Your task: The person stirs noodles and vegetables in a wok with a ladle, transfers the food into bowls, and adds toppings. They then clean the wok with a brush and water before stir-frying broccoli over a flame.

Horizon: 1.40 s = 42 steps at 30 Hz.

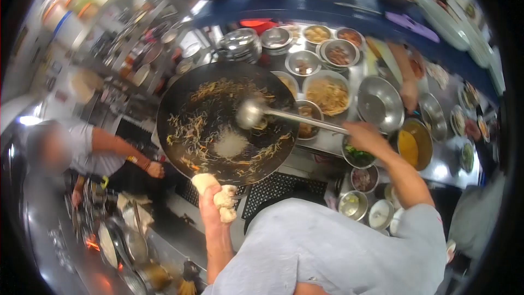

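Observation:
A large black wok point(204, 101) holds noodles point(267, 153) with bits of orange and green, spread round its sides. Low in the wok lies a pale round patch of granules or liquid point(230, 143). My left hand point(209, 205) is closed round a cream cloth point(224, 196) at the wok's near rim. My right hand point(367, 137) grips the end of a long metal ladle point(305, 117), whose blurred bowl is over the wok's middle.
Metal bowls of ingredients point(327, 95) stand on the counter to the right, with an empty steel bowl point(380, 104) beside them. A co-worker point(103, 145) stands at the left. Another person's arm point(404, 74) reaches in at the upper right. A blue shelf point(322, 11) crosses the top.

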{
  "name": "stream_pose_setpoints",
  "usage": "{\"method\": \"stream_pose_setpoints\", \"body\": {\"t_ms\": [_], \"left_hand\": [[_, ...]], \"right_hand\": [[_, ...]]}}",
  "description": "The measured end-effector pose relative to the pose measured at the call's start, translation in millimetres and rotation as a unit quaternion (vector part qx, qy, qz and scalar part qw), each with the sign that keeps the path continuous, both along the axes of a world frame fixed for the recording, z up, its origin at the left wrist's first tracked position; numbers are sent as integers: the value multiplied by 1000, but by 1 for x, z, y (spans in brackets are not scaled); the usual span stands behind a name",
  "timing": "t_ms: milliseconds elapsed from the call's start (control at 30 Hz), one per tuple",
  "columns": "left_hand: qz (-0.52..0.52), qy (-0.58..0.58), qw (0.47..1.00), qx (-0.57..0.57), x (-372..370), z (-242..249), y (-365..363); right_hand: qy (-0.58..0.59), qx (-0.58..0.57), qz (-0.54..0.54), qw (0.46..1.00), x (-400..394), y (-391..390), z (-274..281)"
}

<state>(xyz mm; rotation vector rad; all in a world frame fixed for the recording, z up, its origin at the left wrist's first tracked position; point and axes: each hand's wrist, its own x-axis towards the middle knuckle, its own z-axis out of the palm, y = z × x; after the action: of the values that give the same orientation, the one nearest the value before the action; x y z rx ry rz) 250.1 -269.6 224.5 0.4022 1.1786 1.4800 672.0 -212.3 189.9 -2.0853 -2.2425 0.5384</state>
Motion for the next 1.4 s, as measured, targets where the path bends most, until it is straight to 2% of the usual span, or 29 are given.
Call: {"method": "stream_pose_setpoints", "body": {"t_ms": [33, 100, 133, 267, 333, 433, 533, 633, 667, 700, 800, 900, 933, 967, 1000, 1033, 1067, 1100, 1167, 1200, 1233, 1300, 1367, 1400], "left_hand": [[1, 9, 1000, -1, -8, 0, -3], [-4, 31, 999, -9, -21, 0, -9], [4, 31, 1000, -1, -24, -3, -11], [27, 38, 999, -15, -20, 0, -27], [73, 40, 997, -8, -10, 1, -27], [95, 33, 995, -4, -7, 5, -21], [79, 22, 997, -6, -11, 4, -3], [87, 60, 994, 7, -20, -6, 9], [84, 80, 993, 4, -22, -5, 10], [77, 91, 993, 6, -28, -11, 9], [56, 83, 994, -32, -53, -8, -2], [-71, -10, 991, -115, -103, -12, -7], [-111, -14, 984, -141, -115, -8, -8], [-121, -6, 984, -128, -114, 1, -5], [-134, 1, 984, -116, -111, 8, -2], [-147, 8, 984, -101, -106, 8, 4], [-136, -16, 988, -78, -100, 6, 12], [-202, -20, 974, -98, -109, 3, 24], [-334, -25, 933, -129, -138, -12, 42], [-403, 32, 899, -169, -158, -23, 57], [-396, 77, 907, -117, -140, -9, 57], [-507, 123, 851, -57, -153, -8, 77], [-576, 131, 804, -61, -160, 11, 91], [-615, 150, 773, -44, -169, -7, 119]], "right_hand": [[19, 19, -9, 1000, 23, -3, -3], [-27, 172, 63, 983, 83, 10, -33], [-75, 137, 19, 987, 60, 9, 17], [-51, 131, 21, 990, 18, 39, 6], [-32, 106, 26, 993, -18, 43, 6], [-45, 75, 62, 994, -5, 41, -25], [-123, 106, 30, 986, 33, 43, -47], [-151, 123, -24, 981, 53, 47, -33], [-171, 213, -16, 962, 56, 45, -28], [-169, 214, -33, 962, 56, 32, -24], [-129, 177, -74, 973, 33, -2, 18], [19, 145, -154, 977, -3, -58, 24], [98, 91, -201, 971, -26, -79, 21], [180, 35, -249, 951, -49, -101, 18], [315, 113, -215, 917, -73, -122, -11], [374, 95, -226, 894, -100, -140, -38], [453, -6, -287, 844, -133, -154, -46], [528, -103, -339, 772, -167, -166, -54], [520, -110, -414, 739, -234, -192, -86], [549, -75, -435, 710, -262, -205, -96], [576, -36, -457, 677, -291, -218, -105], [592, -3, -526, 611, -354, -241, -109], [603, 50, -577, 548, -417, -258, -113], [596, 66, -616, 511, -453, -258, -120]]}}
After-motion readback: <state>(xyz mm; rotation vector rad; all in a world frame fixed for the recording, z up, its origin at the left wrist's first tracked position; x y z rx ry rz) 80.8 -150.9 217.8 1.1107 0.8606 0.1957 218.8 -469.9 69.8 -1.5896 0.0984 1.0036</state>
